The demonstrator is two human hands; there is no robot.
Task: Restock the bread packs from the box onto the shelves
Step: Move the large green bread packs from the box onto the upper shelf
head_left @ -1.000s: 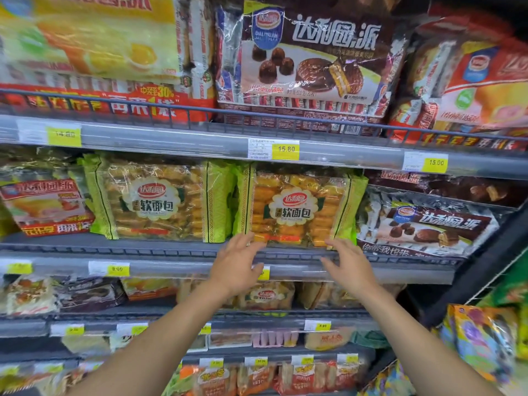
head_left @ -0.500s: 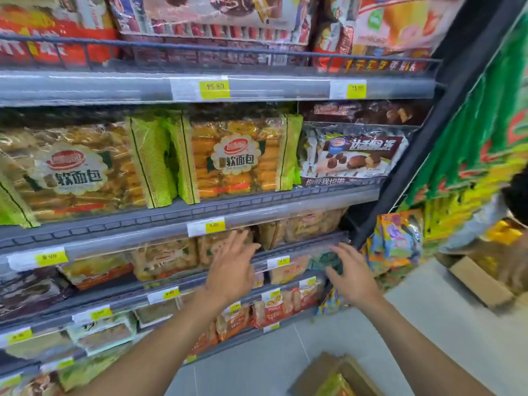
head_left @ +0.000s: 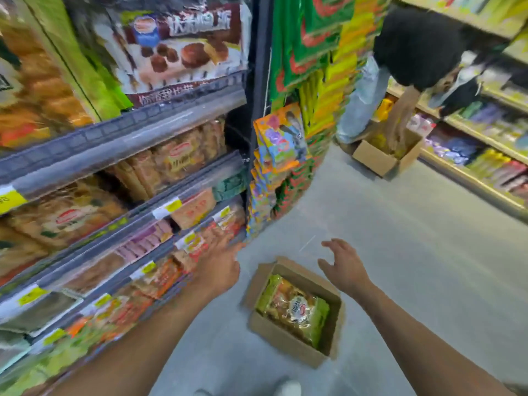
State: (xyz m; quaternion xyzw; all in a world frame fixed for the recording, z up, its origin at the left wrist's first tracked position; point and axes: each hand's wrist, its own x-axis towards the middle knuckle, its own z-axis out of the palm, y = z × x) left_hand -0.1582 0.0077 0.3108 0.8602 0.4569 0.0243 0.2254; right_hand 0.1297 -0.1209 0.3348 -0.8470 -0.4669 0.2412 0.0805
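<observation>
- Down on the grey floor (head_left: 400, 252), just beside the shelf unit, an open cardboard box (head_left: 285, 342) holds one green-edged bread pack (head_left: 294, 308), which lies flat with its label up.
- The left hand (head_left: 220, 270) is stretched out to the left of the box, fingers straight and holding nothing. It is in front of the packets on the lowest tier. Blur hides whether it touches them.
- The right hand (head_left: 344, 264) hangs over the floor past the box's far right corner, fingers spread and slightly bent, empty. The two hands are well apart.
- On the left rise the shelves (head_left: 123, 132), several tiers with yellow price tags (head_left: 8, 198). More bread packs (head_left: 43, 90) stand on an upper tier, next to a brown chocolate cake pack (head_left: 177, 50).
- Bright hanging snack packets (head_left: 283, 135) cover the end of the unit.
- Farther along the aisle another person (head_left: 420, 47) in a dark top bends over a second box (head_left: 383, 158), one hand reaching into it.
- A white shoe (head_left: 288, 388) shows at the bottom edge.
</observation>
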